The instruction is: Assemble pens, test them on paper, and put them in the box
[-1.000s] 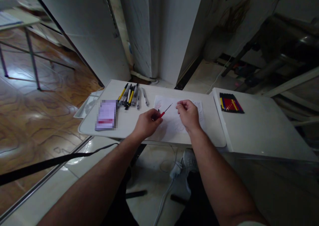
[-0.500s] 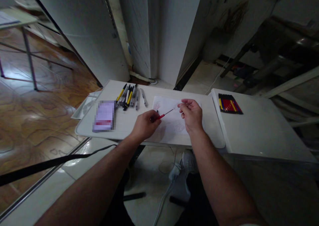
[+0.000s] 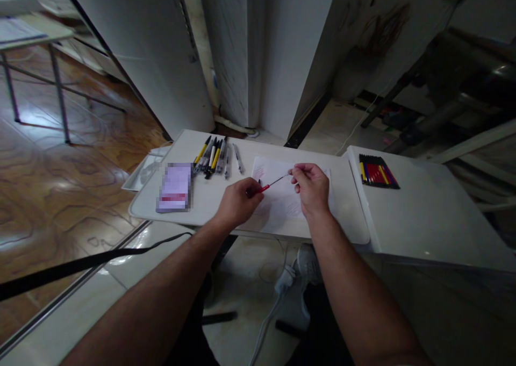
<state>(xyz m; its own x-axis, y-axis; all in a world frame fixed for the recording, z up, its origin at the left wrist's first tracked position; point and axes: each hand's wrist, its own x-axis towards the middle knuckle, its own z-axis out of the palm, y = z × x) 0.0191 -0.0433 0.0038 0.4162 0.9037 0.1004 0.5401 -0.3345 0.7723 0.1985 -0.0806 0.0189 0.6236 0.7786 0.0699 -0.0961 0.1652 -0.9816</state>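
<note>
White tabletop (image 3: pixel 423 210) bears packed markers (image 3: pixel 377 172); red-ended rod (image 3: pixel 265 187) spans hands (image 3: pixel 238 202).

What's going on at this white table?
The left hand holds a slim red tool, its thin shaft reaching toward the fingertips of the right hand; whatever those pinch is too small to tell. Both hands are above scribbled paper. Loose pens lie to the left, a pack of coloured pens to the right.
</note>
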